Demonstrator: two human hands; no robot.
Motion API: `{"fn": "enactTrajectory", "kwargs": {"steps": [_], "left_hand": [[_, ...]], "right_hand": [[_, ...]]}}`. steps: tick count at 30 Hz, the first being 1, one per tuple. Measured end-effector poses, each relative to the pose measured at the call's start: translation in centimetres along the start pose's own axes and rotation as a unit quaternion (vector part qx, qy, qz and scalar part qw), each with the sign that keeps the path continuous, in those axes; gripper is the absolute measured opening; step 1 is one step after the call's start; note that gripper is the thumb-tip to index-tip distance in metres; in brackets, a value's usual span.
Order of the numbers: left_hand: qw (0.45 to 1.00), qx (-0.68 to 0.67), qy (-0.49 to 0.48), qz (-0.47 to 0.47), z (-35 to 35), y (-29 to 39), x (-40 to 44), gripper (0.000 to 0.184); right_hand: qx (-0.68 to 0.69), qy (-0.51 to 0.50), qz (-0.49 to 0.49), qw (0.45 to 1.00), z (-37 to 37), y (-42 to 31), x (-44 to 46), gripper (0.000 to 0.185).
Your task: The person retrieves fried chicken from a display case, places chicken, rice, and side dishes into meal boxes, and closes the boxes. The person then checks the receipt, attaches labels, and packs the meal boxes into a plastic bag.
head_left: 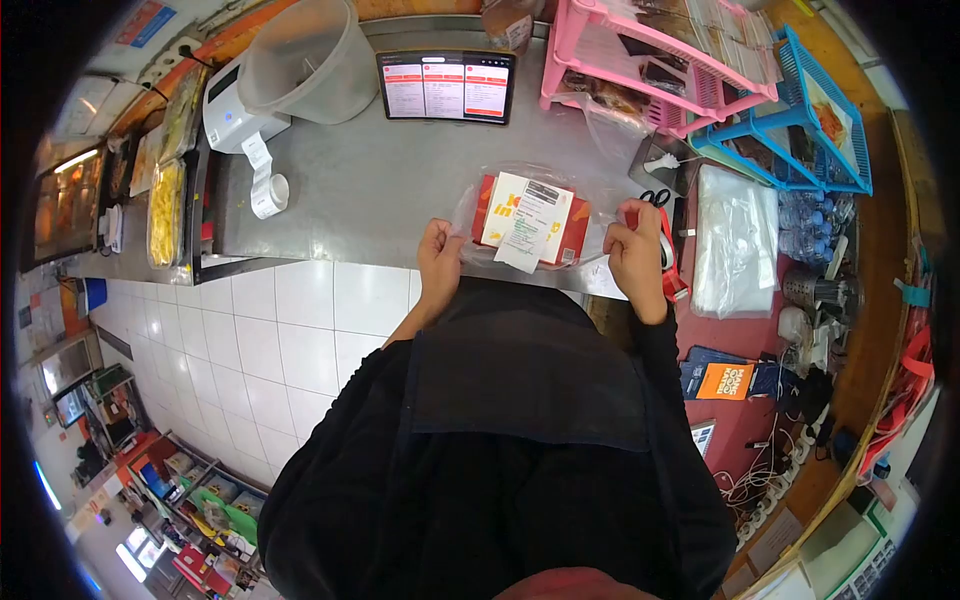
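A red and white food box sits inside a clear plastic bag at the front edge of the metal counter. On top of the box lies a printed receipt, its lower end hanging past the box. My left hand pinches the bag's left side with curled fingers. At the other side, my right hand has its fingers closed on the bag's plastic. Close to my right hand are black-handled scissors and a red strip-like item.
Behind the bag stands a tablet. A receipt printer with curled paper and a translucent tub are back left. To the right are pink racks, a blue rack, stacked plastic bags and water bottles.
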State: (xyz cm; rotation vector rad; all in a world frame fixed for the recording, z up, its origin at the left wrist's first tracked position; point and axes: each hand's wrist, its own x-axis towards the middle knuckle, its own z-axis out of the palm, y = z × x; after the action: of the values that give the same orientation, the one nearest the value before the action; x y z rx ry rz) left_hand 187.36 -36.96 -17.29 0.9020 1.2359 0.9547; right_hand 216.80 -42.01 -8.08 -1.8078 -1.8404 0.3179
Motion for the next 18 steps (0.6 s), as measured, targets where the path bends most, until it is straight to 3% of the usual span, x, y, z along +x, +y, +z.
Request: {"fn": "enactTrajectory", "kwargs": {"steps": [2,3,4,5,7,8,11,13,14,16,18], "left_hand": [[1.000,0.007,0.003,0.027,-0.6,-0.5,0.3,0.010],[0.979,0.139,0.041,0.144,-0.8,-1.0,0.7,0.018],[0.926,0.267,0.078,0.256,-0.7,-0.7,1.0,0.025],[0.925,0.266,0.080,0.259,-0.7,-0.4,1.3,0.025],[0.957,0.234,0.028,0.168,0.3,2.6,1.3,0.043],[0.957,0.233,0.032,0.170,0.8,3.9,1.5,0.043],[0.938,0.317,-0.024,0.136,1.5,5.8,3.0,0.052],[0.892,0.438,-0.069,0.088,1.4,6.1,4.3,0.049],[0.892,0.438,-0.066,0.090,1.2,6.1,4.4,0.049],[0.811,0.556,-0.108,0.147,0.8,6.1,4.6,0.038],[0.788,0.586,-0.111,0.153,0.5,5.4,4.3,0.036]], "right_hand": [[0.016,0.026,0.001,1.000,1.1,-0.4,-0.2,0.004],[0.032,0.051,0.003,0.998,1.9,-0.2,-0.5,0.007],[-0.013,0.000,0.035,0.999,3.4,0.3,-1.2,0.026],[-0.013,0.002,0.033,0.999,4.4,0.9,-2.1,0.026],[0.098,-0.148,0.175,0.968,5.3,0.2,-2.8,0.054],[0.115,-0.141,0.167,0.969,6.2,0.5,-3.0,0.072],[0.112,-0.119,0.219,0.962,6.1,-1.9,-1.9,0.066],[0.098,-0.104,0.181,0.973,7.1,-0.6,-1.8,0.066],[0.084,-0.088,0.147,0.982,7.7,0.3,-1.8,0.066],[0.072,-0.085,0.128,0.986,8.1,1.2,-1.4,0.071],[0.060,-0.083,0.111,0.989,7.6,1.1,-1.2,0.076]]}}
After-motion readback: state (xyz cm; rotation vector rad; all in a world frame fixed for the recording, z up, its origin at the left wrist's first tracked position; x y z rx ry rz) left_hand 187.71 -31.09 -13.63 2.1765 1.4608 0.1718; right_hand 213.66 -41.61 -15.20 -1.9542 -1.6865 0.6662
